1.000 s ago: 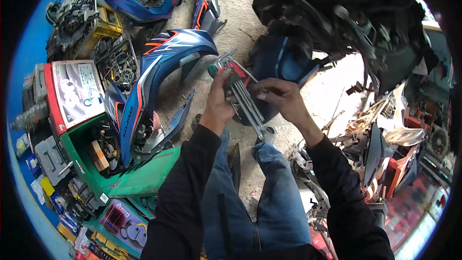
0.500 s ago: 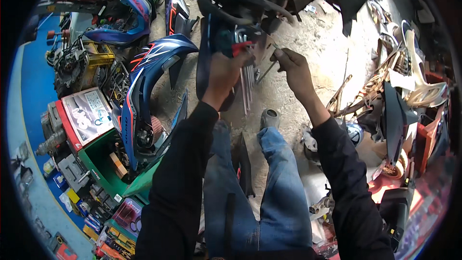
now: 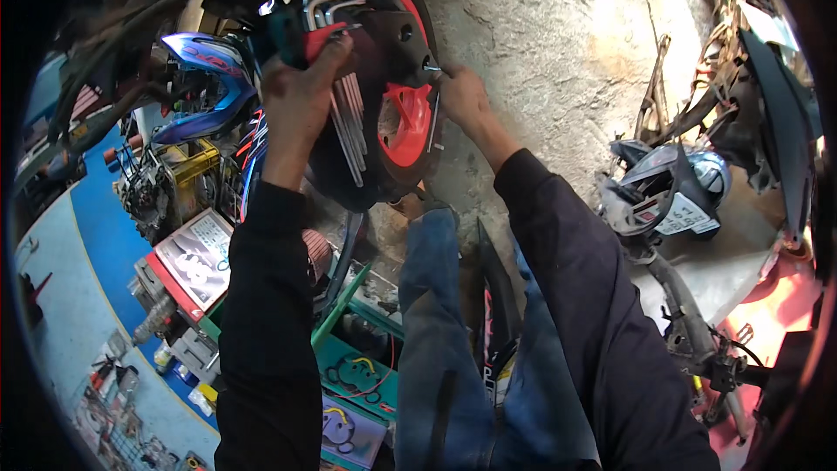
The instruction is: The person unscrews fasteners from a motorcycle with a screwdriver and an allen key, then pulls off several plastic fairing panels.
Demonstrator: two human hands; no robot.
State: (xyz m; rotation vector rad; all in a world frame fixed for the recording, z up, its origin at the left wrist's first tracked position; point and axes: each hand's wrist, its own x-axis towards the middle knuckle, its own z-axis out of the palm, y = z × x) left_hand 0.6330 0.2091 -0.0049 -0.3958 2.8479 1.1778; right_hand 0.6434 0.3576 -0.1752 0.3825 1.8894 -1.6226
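Note:
My left hand (image 3: 301, 92) is closed round a set of hex keys (image 3: 350, 131) in a red holder (image 3: 324, 35). Their long silver shafts hang below the fist, and the bent ends stick out above. Between the fingertips of my right hand (image 3: 466, 98) is a single hex key (image 3: 432, 69). Its bent end points at the right edge of a dark plastic scooter panel (image 3: 384, 45), close by a round hole; whether it touches is too small to tell. A red-orange plastic part (image 3: 406, 144) is set in the panel, between my hands.
Painted bodywork (image 3: 202, 126) and an engine part stand at left, above a box (image 3: 196, 257) with a printed lid. Open green toolboxes (image 3: 359, 375) lie beside my left leg. A headlight unit (image 3: 671, 187) and loose panels lie at right on the concrete floor (image 3: 540, 26).
My view has turned and shifted. The dark panel with the red-orange part now shows between my hands. My right hand has brought its hex key to the panel's edge; the left keeps the set.

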